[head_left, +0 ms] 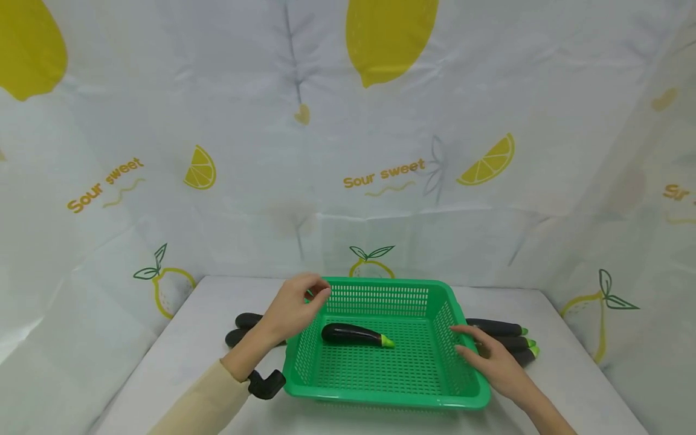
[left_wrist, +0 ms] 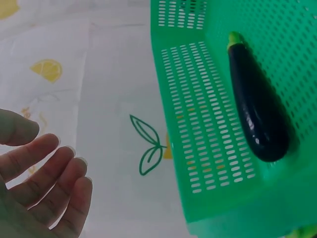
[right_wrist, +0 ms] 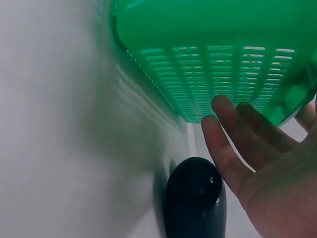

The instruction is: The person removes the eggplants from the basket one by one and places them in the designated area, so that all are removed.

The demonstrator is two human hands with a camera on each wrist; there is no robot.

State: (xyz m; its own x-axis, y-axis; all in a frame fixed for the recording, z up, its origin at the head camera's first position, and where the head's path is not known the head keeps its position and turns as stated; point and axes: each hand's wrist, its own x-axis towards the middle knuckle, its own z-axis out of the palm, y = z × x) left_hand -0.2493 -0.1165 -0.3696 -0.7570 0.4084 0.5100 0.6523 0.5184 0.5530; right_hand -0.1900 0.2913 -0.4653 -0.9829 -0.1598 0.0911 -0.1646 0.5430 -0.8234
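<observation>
A green slotted plastic basket [head_left: 386,402] stands on the table with one dark eggplant [head_left: 350,334] on its floor, the green stem end toward the right. My left hand [head_left: 299,305] hovers over the basket's left rim. Its fingers are loosely bent, and the left wrist view shows a gap between thumb and fingertips with nothing in it. At the right rim is my right hand [head_left: 489,359], its fingers relaxed and spread along the outer wall. Whether the fingertips touch the basket is hard to tell. An eggplant [right_wrist: 195,198] lies just below that hand outside the basket.
Eggplants [head_left: 502,328] lie in a group right of the basket, partly hidden by the right hand. More eggplants [head_left: 247,320] lie on the left, partly behind the left forearm. A white lemon-print sheet [head_left: 261,181] rises behind the white table [head_left: 179,338].
</observation>
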